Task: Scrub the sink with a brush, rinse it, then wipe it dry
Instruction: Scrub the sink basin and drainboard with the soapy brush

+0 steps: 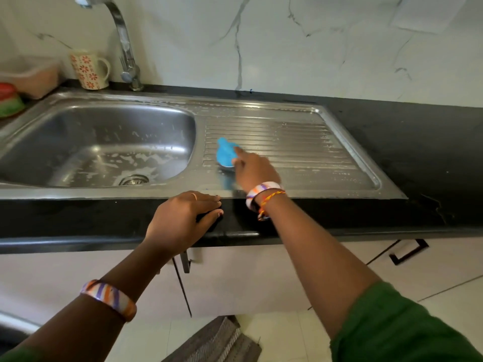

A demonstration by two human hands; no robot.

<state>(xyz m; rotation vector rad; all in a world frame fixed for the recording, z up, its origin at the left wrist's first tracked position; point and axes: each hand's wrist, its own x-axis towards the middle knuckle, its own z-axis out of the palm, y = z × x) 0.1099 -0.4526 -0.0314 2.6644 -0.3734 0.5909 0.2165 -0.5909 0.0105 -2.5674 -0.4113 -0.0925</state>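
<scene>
A steel sink has its basin at the left and a ribbed drainboard at the right. White soap foam streaks the basin floor around the drain and dots the drainboard. A blue scrub brush lies on the drainboard's left part. My right hand grips it from the near side, with the index finger laid over its top. My left hand rests palm down on the black counter's front edge, fingers lying flat.
A curved chrome tap stands behind the basin. A flowered mug and a clear plastic box sit at the back left, with a red and green item beside them. Black counter extends right. A grey mat lies on the floor.
</scene>
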